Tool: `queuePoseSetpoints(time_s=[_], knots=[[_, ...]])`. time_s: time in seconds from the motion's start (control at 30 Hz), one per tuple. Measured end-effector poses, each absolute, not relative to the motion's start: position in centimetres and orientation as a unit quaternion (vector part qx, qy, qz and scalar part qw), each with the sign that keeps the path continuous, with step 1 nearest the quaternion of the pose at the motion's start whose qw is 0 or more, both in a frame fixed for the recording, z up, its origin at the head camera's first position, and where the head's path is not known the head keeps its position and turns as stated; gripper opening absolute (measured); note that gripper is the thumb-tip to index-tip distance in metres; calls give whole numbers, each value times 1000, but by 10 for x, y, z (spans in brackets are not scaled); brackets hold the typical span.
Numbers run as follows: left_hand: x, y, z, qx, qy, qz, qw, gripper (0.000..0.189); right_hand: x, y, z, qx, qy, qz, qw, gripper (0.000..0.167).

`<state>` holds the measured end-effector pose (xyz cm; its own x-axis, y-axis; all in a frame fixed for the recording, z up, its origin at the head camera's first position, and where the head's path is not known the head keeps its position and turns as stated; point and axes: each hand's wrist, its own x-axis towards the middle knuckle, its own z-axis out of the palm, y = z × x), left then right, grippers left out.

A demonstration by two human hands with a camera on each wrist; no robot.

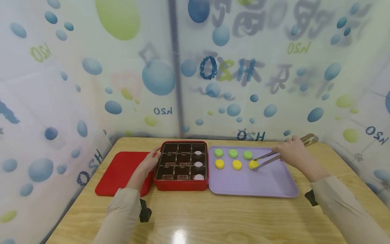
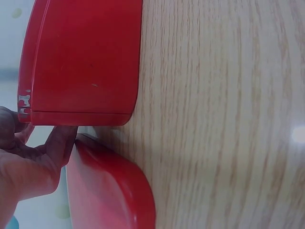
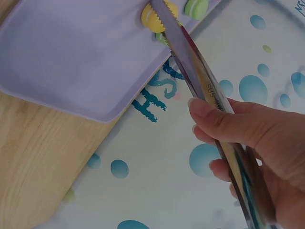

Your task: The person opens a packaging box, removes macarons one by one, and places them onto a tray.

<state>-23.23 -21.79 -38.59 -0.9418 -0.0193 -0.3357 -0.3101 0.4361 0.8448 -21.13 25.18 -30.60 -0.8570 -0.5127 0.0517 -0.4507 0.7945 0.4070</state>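
Observation:
My right hand (image 1: pixel 293 153) grips metal tongs (image 3: pixel 202 81), their tips around a yellow macaron (image 1: pixel 253 165) at the right end of the front row on a lilac tray (image 1: pixel 259 184). Two more yellow macarons (image 1: pixel 228 164) sit in that row, with several green macarons (image 1: pixel 233 153) behind. My left hand (image 1: pixel 150 161) rests on the left side of a red box (image 1: pixel 181 185), fingers at its rim; in the left wrist view the fingers touch the box's wall (image 2: pixel 86 62). Inside, a dark divided insert (image 1: pixel 184 148) holds pale round pieces (image 1: pixel 198 164) in its right column.
A red lid (image 1: pixel 122 169) lies flat to the left of the box, under my left forearm. The box stands against the tray's left edge on a wooden table (image 1: pixel 195 217). A patterned curtain (image 1: pixel 195 101) hangs behind the table's back edge.

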Motion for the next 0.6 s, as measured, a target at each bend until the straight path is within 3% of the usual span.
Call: queuePoseSetpoints(time_s=[0.3, 0.6], knots=[[-232, -220, -388, -83, 827, 538, 139, 49, -213, 253, -301, 242, -956, -164, 32, 40], [-235, -219, -387, -104, 823, 540, 142, 48, -215, 237, -282, 253, -957, -129, 55, 43]])
